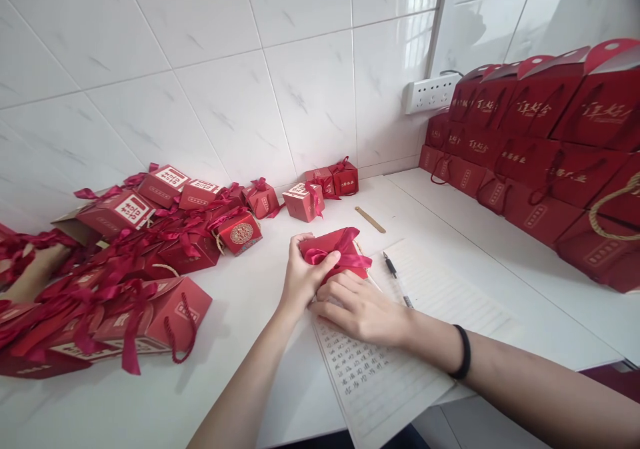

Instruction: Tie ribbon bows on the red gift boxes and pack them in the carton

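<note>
red box (pixel 315 244) braced in two hands above a written sheet

the red box sits near the middle of the desk (pixel 240 329), in front of the person, by the top end of a lined paper (pixel 415 376) with handwriting. the left hand (pixel 303 272) grips it: fingers wrap its left side, while the thumb presses on the ribbon (pixel 345 257), probably to stop box and bow slipping. the right hand (pixel 353 306) rests over the paper, its fingers curled against the box's near side, seemingly as a brace; whether they pinch anything is hidden, so i cannot tell.

a pen (pixel 397 279) lies across the paper, just beside the right hand, likely for easy reach. a flat gold-coloured strip (pixel 370 219) lies beyond the box. ribboned boxes (pixel 187 252) are heaped loosely at left; handled boxes (pixel 530 159) stand at right in tight tiers, presumably to save room.
</note>
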### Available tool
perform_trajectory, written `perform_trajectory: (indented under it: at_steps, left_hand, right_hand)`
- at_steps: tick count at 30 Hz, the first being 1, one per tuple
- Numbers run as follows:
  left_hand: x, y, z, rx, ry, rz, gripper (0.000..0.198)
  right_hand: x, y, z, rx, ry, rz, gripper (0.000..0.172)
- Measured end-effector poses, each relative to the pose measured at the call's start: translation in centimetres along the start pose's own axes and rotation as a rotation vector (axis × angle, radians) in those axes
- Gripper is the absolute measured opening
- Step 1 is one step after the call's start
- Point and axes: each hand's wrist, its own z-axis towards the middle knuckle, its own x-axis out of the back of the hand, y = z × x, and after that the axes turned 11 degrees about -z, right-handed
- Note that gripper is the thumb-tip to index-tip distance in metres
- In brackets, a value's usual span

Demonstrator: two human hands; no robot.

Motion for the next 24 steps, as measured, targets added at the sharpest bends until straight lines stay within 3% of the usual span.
perform_trajectory:
  at_steps: [6,16,24]
  left_hand:
    - [0.1,0.5,0.1,0.093,-0.012,-0.123,0.056]
    - [0.4,1.6,0.1,0.152,0.0,-0.151,0.054]
    - [0.7,1.2,0.4,0.156,-0.016,-0.129,0.055]
  right_hand:
    - [-0.4,0.2,-0.2,0.054,-0.021,-0.047,0.022]
    - [-0.3,0.0,-0.1,0.051,-0.036,-0.13,0.028]
    - [-0.4,0.1,-0.1,0.047,-0.06,-0.134,0.032]
